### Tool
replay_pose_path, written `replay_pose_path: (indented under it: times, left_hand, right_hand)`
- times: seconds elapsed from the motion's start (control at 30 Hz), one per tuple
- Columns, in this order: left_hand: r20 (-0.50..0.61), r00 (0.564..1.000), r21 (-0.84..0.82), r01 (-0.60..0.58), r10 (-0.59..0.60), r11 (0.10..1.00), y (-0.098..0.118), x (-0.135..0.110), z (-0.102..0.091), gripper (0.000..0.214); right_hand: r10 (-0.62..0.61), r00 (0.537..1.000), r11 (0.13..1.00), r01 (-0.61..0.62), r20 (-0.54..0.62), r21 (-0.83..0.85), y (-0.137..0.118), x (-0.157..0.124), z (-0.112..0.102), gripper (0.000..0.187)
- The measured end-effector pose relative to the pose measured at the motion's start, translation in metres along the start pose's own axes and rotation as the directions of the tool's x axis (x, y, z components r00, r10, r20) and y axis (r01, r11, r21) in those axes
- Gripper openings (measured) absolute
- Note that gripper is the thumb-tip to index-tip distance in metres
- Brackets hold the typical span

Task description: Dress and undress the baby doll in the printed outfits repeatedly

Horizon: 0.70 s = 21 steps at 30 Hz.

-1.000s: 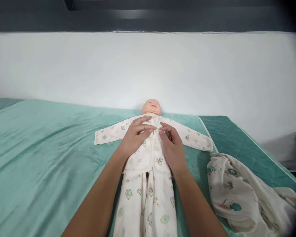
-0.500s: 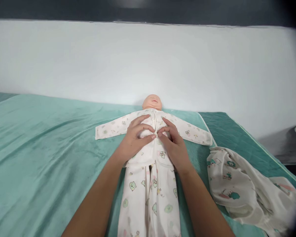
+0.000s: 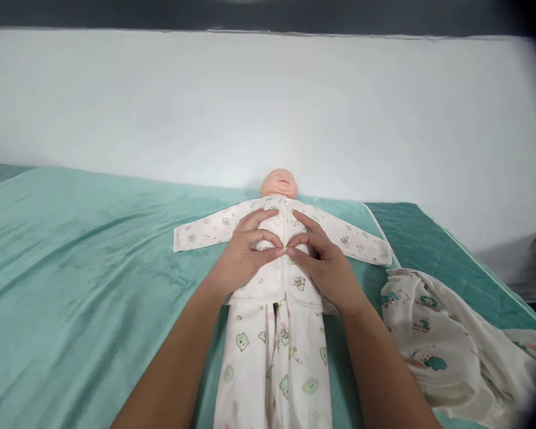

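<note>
A baby doll (image 3: 279, 183) lies on its back, dressed in a white printed baby top (image 3: 301, 292) with both sleeves spread out sideways. White printed baby pants (image 3: 301, 369) cover its legs. My left hand (image 3: 252, 244) pinches the top's front opening at mid-chest between thumb and index finger, its other fingers resting on the chest. Opposite it, my right hand (image 3: 318, 253) pinches the other edge of the opening, and the fingertips of both hands meet. Whatever fastener lies between them is hidden by the fingertips.
A green blanket (image 3: 107, 280) with soft folds lies under the doll. At the right, a crumpled white printed baby garment (image 3: 446, 339) rests partly on the blanket. A darker green quilted cover (image 3: 429, 238) shows beyond it. A white wall (image 3: 268, 101) rises behind the head.
Both hands stay at the same spot on the top's front. The fingertips have drawn closer together, and the view has shifted slightly.
</note>
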<state>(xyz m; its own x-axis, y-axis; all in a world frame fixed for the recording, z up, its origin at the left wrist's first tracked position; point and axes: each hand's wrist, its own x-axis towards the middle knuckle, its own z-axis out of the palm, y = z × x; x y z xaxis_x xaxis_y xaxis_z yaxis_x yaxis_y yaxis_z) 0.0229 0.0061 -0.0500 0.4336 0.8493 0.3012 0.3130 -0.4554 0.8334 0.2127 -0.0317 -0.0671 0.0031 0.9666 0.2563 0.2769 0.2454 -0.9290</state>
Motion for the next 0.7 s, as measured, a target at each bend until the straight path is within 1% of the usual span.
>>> replay_pose_path:
  times: [0.07, 0.23, 0.3, 0.4, 0.5, 0.63, 0.7]
  left_hand:
    - [0.011, 1.000, 0.005, -0.002, 0.002, 1.000, 0.000, 0.000, -0.001, 0.014]
    - [0.048, 0.998, 0.038, -0.052, 0.050, 0.998, 0.000, 0.001, -0.004, 0.015]
    - [0.060, 0.997, 0.030, -0.051, 0.049, 0.998, 0.000, 0.001, -0.005, 0.014]
    - [0.068, 0.998, -0.032, -0.014, 0.016, 0.999, 0.000, 0.001, -0.006, 0.015]
    - [0.043, 0.999, -0.082, 0.021, -0.018, 0.996, 0.001, 0.000, -0.004, 0.014]
    - [-0.026, 0.999, -0.045, 0.039, -0.040, 0.998, 0.003, 0.000, 0.002, 0.013]
    - [-0.035, 0.998, -0.031, 0.059, -0.061, 0.998, 0.006, 0.000, 0.004, 0.012]
  right_hand:
    - [-0.010, 1.000, 1.000, 0.009, -0.004, -0.016, 0.001, 0.001, 0.000, 0.007]
    - [-0.036, 0.999, 0.999, 0.035, -0.032, -0.037, 0.000, 0.000, 0.005, 0.008]
    - [-0.045, 0.997, 0.998, 0.042, -0.065, -0.041, -0.002, 0.000, 0.009, 0.008]
    - [-0.047, 0.992, 0.997, 0.039, -0.121, -0.065, -0.005, -0.002, 0.013, 0.007]
    - [-0.030, 0.989, 0.997, 0.020, -0.148, -0.070, -0.006, -0.003, 0.015, 0.005]
    - [0.016, 0.989, 0.999, -0.021, -0.149, -0.032, -0.006, -0.002, 0.013, 0.009]
    - [0.025, 0.989, 0.999, -0.027, -0.144, -0.016, -0.005, -0.002, 0.010, 0.010]
